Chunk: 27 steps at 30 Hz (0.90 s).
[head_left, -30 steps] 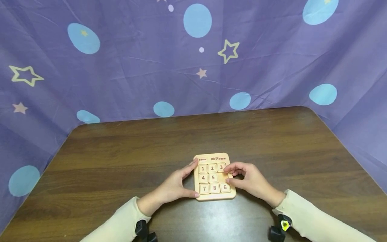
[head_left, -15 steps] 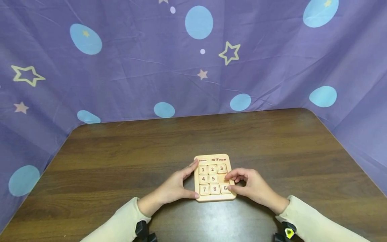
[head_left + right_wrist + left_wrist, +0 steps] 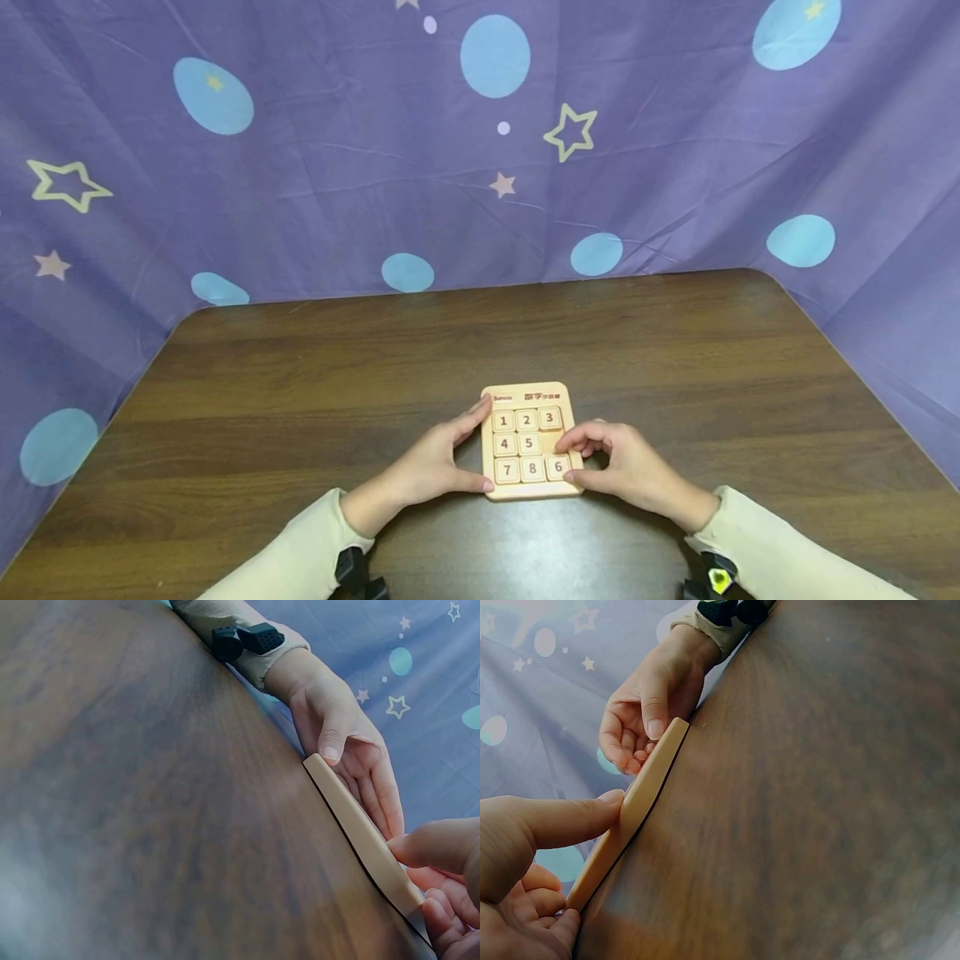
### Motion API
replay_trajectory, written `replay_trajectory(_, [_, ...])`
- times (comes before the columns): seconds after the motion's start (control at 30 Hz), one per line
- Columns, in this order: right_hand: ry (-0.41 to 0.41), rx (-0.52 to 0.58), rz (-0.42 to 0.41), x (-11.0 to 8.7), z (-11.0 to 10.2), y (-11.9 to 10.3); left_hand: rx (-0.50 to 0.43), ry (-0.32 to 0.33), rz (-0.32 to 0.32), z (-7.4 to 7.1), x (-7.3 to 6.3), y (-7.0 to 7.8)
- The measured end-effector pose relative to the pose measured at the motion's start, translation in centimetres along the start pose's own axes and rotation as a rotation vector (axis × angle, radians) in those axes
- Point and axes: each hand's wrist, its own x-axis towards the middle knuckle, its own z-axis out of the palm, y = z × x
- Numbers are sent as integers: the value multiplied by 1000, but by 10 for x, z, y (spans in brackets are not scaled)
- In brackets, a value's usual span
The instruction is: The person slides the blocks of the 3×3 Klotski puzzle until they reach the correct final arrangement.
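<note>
A light wooden sliding number puzzle lies flat on the table, its tiles numbered 1 to 8. One slot is bare, right of tile 5 and between tiles 3 and 6. My left hand grips the frame's left side, thumb at the near corner and fingers toward the far corner. My right hand pinches tile 6, the index fingertip at its far edge and the thumb tip by its near right side. The other right fingers curl under the palm. Both wrist views show the board edge-on, hiding the tiles.
The brown wooden table extends around the puzzle. Behind it hangs a purple cloth with stars and blue dots. Black wrist cameras sit on both sleeves.
My right hand has moved toward me, from beside tile 3 and the bare slot down to tile 6. The tiles keep their places, and my left hand stays on the frame.
</note>
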Motion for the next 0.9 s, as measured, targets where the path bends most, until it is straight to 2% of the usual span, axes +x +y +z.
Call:
replay_trajectory(0.23, [-11,9,24,-1,0,0,17,-1,-7,1,0,-1])
replay_trajectory(0.47, [13,-20,-7,0,1,-1,2,0,2,0,0,-1])
replay_trajectory(0.63, [19,-39,4,2,2,-1,-6,-3,9,0,-1,0])
replay_trajectory(0.9, [21,-53,5,5,1,1,7,-4,-14,-1,-1,2])
